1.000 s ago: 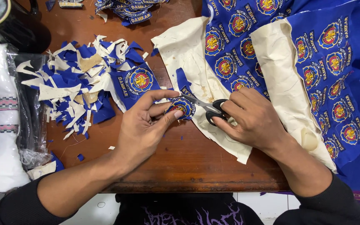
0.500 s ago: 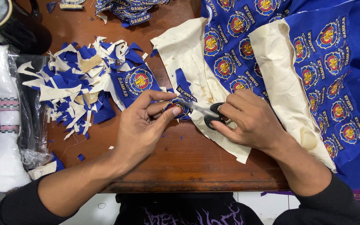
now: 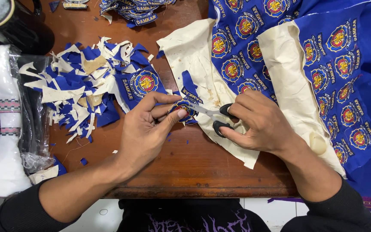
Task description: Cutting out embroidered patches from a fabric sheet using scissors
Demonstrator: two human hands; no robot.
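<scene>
- Left hand pinches a round embroidered patch between thumb and fingers, above the wooden table.
- Right hand grips black-handled scissors, blades at the patch.
- Scrap pile lies left.

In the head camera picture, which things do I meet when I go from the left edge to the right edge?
White folded cloth → pile of blue and cream scraps → left hand → embroidered patch → scissors → right hand → blue patch fabric.
</scene>
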